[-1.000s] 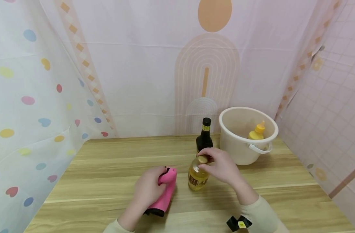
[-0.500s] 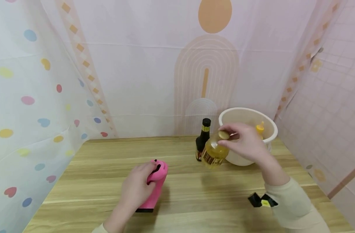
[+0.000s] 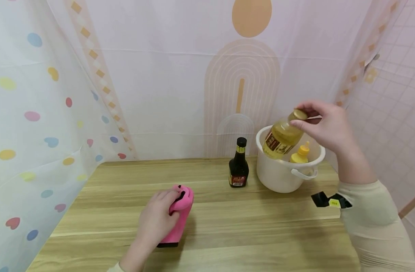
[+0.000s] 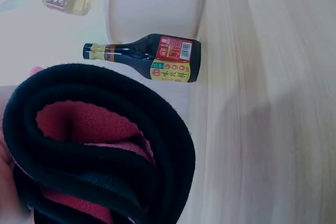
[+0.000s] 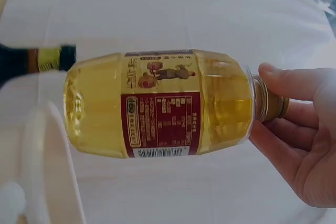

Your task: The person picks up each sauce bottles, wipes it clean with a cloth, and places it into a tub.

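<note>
My right hand (image 3: 324, 122) pinches the gold cap of a yellow oil bottle (image 3: 281, 136) (image 5: 157, 103) and holds it tilted in the air above the white bucket (image 3: 279, 177). A yellow squeeze bottle (image 3: 300, 153) stands inside the bucket. My left hand (image 3: 158, 221) grips a pink sleeve with black trim (image 3: 178, 217) (image 4: 100, 145) that stands upright on the wooden table (image 3: 228, 234). A dark sauce bottle (image 3: 239, 164) (image 4: 152, 61) stands just left of the bucket.
Patterned curtains close in the table at the back, left and right. The bucket's handle (image 3: 304, 174) hangs on its front right side. A black and yellow tag (image 3: 331, 200) sits on my right sleeve.
My right hand has lifted the oil bottle off the table and carried it up and to the right, over the bucket. My left hand with the pink sleeve shifted slightly left.
</note>
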Motion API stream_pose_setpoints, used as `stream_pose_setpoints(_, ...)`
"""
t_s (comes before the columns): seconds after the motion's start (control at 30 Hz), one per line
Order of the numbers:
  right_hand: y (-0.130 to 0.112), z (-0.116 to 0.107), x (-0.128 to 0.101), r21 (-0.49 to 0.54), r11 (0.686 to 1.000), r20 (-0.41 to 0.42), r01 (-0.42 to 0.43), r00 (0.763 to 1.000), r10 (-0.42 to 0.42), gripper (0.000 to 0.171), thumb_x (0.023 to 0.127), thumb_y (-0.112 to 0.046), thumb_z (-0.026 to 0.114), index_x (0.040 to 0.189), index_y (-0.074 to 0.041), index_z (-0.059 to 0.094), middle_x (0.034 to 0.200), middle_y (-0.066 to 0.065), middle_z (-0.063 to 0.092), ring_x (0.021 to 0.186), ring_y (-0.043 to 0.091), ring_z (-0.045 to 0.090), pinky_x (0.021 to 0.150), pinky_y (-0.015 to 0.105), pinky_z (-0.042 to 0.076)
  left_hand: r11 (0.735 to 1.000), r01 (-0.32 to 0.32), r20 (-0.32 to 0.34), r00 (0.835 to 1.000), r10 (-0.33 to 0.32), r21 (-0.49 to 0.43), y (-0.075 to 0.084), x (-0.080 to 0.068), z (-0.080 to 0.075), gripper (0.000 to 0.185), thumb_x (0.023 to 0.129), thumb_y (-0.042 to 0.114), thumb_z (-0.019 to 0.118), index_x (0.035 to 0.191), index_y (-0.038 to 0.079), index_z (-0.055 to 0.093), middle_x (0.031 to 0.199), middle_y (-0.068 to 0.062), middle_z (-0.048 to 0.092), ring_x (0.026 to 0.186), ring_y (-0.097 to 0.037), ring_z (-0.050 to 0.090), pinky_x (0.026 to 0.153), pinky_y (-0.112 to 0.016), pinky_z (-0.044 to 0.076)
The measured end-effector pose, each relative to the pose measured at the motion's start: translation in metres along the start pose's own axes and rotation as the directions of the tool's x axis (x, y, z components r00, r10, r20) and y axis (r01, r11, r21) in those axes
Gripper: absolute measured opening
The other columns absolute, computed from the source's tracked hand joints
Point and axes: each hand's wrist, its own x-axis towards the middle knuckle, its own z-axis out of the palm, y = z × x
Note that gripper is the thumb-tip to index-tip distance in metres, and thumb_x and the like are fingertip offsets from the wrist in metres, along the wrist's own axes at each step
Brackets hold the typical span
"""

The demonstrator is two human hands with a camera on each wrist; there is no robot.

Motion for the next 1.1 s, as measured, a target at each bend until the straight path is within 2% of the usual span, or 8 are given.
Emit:
stream_pose_setpoints(0.13, 0.011, -0.006, 0.011, -0.079, 0.994, -0.005, -0.071, 0.997, 0.071, 0.031, 0.084, -0.018, 0.081, 0.107, 0.0, 0.069, 0.098, 0.017, 0.068, 0.077, -0.005, 0.056, 0.066, 0.006, 0.042, 1.0, 0.015, -0.008, 1.0, -0.015, -0.009, 0.001, 0.001, 0.002, 0.047, 0.064, -0.008, 0.076, 0.106, 0.013, 0.072, 0.113, -0.006, 0.07, 0.102, -0.029, 0.063, 0.076, -0.043, 0.055)
stream_pose_setpoints(0.27, 0.027, -0.003, 0.021, -0.14, 0.982, 0.058, -0.125, 0.989, 0.134, 0.037, 0.087, -0.026, 0.077, 0.112, -0.001, 0.067, 0.103, 0.018, 0.067, 0.089, 0.018, 0.061, 0.068, 0.011, 0.04, 1.0, 0.026, -0.005, 1.0, -0.026, -0.016, 0.002, 0.003, 0.003, 0.046, 0.064, -0.008, 0.076, 0.104, 0.014, 0.072, 0.112, -0.005, 0.07, 0.101, -0.029, 0.062, 0.076, -0.043, 0.055)
stream_pose_setpoints(0.33, 0.036, 0.001, 0.026, -0.151, 0.978, 0.094, -0.144, 0.983, 0.159, 0.037, 0.089, -0.026, 0.075, 0.113, 0.001, 0.066, 0.105, 0.02, 0.066, 0.093, 0.028, 0.061, 0.071, 0.017, 0.042, 0.999, 0.028, -0.007, 1.0, -0.028, -0.02, 0.003, 0.003, 0.004, 0.046, 0.063, -0.008, 0.076, 0.104, 0.013, 0.072, 0.112, -0.006, 0.07, 0.101, -0.029, 0.062, 0.077, -0.043, 0.055)
stream_pose_setpoints(0.4, 0.045, 0.006, 0.03, -0.162, 0.974, 0.129, -0.159, 0.975, 0.181, 0.037, 0.089, -0.024, 0.074, 0.113, 0.002, 0.065, 0.106, 0.022, 0.065, 0.095, 0.033, 0.06, 0.076, 0.026, 0.045, 1.0, 0.022, -0.011, 1.0, -0.023, -0.02, 0.004, 0.004, 0.005, 0.047, 0.063, -0.008, 0.076, 0.104, 0.013, 0.072, 0.113, -0.006, 0.07, 0.102, -0.029, 0.062, 0.078, -0.044, 0.055)
stream_pose_setpoints(0.53, 0.06, 0.018, 0.036, -0.184, 0.965, 0.197, -0.184, 0.955, 0.22, 0.036, 0.09, -0.021, 0.073, 0.114, 0.005, 0.063, 0.106, 0.025, 0.064, 0.097, 0.036, 0.059, 0.085, 0.046, 0.046, 1.0, -0.007, -0.02, 1.0, 0.007, -0.028, 0.006, 0.005, 0.008, 0.046, 0.063, -0.007, 0.076, 0.104, 0.014, 0.072, 0.114, -0.006, 0.07, 0.102, -0.03, 0.063, 0.079, -0.043, 0.055)
stream_pose_setpoints(0.63, 0.067, 0.027, 0.039, -0.198, 0.963, 0.243, -0.183, 0.943, 0.229, 0.037, 0.091, -0.019, 0.071, 0.115, 0.008, 0.061, 0.107, 0.027, 0.063, 0.098, 0.039, 0.058, 0.088, 0.053, 0.045, 0.999, -0.026, -0.029, 0.999, 0.025, -0.037, 0.008, 0.006, 0.01, 0.047, 0.062, -0.007, 0.076, 0.104, 0.013, 0.072, 0.114, -0.006, 0.07, 0.102, -0.03, 0.063, 0.081, -0.043, 0.055)
stream_pose_setpoints(0.9, 0.084, 0.054, 0.041, -0.218, 0.963, 0.329, -0.158, 0.917, 0.225, 0.031, 0.089, -0.013, 0.071, 0.108, 0.01, 0.062, 0.1, 0.025, 0.064, 0.092, 0.038, 0.057, 0.085, 0.051, 0.047, 0.996, -0.067, -0.044, 0.997, 0.065, -0.064, 0.014, 0.014, 0.018, 0.045, 0.061, -0.008, 0.078, 0.101, 0.011, 0.072, 0.109, -0.007, 0.071, 0.101, -0.031, 0.064, 0.085, -0.043, 0.053)
stream_pose_setpoints(1.1, 0.091, 0.074, 0.038, -0.248, 0.959, 0.383, -0.138, 0.895, 0.228, 0.029, 0.085, -0.01, 0.073, 0.103, 0.01, 0.062, 0.095, 0.022, 0.064, 0.089, 0.036, 0.057, 0.084, 0.049, 0.046, 0.995, -0.056, -0.054, 0.997, 0.051, -0.084, 0.018, 0.019, 0.024, 0.045, 0.061, -0.008, 0.078, 0.102, 0.011, 0.072, 0.107, -0.006, 0.072, 0.099, -0.029, 0.065, 0.084, -0.042, 0.053)
